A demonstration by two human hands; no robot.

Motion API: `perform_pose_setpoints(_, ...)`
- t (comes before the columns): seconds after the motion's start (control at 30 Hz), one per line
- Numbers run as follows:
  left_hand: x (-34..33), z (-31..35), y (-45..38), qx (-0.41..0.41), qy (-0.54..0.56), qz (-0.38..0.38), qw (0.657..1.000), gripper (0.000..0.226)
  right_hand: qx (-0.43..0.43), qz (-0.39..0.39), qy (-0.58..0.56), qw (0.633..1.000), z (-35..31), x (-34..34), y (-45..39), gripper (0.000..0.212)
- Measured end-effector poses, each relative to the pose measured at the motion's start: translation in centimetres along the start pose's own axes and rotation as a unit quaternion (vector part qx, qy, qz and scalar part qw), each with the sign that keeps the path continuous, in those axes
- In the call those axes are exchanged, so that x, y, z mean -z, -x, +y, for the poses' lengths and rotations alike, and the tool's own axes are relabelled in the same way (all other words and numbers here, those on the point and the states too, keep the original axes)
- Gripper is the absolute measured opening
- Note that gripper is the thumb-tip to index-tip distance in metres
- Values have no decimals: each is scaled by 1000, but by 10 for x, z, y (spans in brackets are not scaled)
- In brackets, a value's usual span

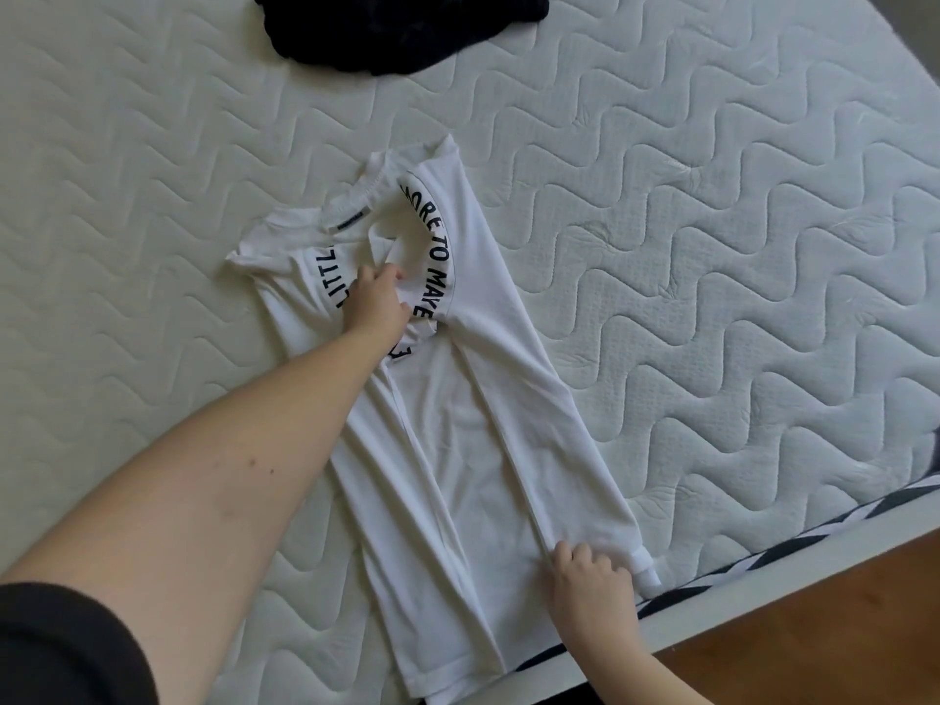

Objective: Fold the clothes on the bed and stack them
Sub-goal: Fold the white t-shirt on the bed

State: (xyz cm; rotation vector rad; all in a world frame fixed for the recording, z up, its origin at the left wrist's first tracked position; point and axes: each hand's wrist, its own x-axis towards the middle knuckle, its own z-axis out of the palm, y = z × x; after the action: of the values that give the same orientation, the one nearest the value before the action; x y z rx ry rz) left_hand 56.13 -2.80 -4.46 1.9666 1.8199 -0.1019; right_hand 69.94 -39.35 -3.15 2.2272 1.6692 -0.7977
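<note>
One white short-sleeved cotton T-shirt with curved black lettering (458,399) lies lengthwise on the white quilted mattress (712,246), collar away from the person and hem at the near edge of the bed. Its right side is already turned in over the middle, making a long straight fold from shoulder to hem. The left hand (374,302) reaches across to the chest of the shirt, fingers curled and pinching the cloth just below the collar, where the fabric bunches around the lettering. The right hand (590,572) sits at the hem end of the fold, fingers curled and gripping the folded edge. To finish this lengthwise fold well, both hands would likely need to draw the cloth taut between them, smooth out the puckers by the neckline, and keep the folded edge straight before the other side comes over. A crumpled black garment (402,28) rests well apart at the far edge of the mattress. A brown wooden floor (814,628) shows beyond the bed's near corner.
</note>
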Motion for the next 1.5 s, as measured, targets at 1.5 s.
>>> perform_pose_setpoints(1.5, 14, -56, -65, 137, 354, -1, 925, 22, 147, 77, -137, 976, -168, 168, -293, 52)
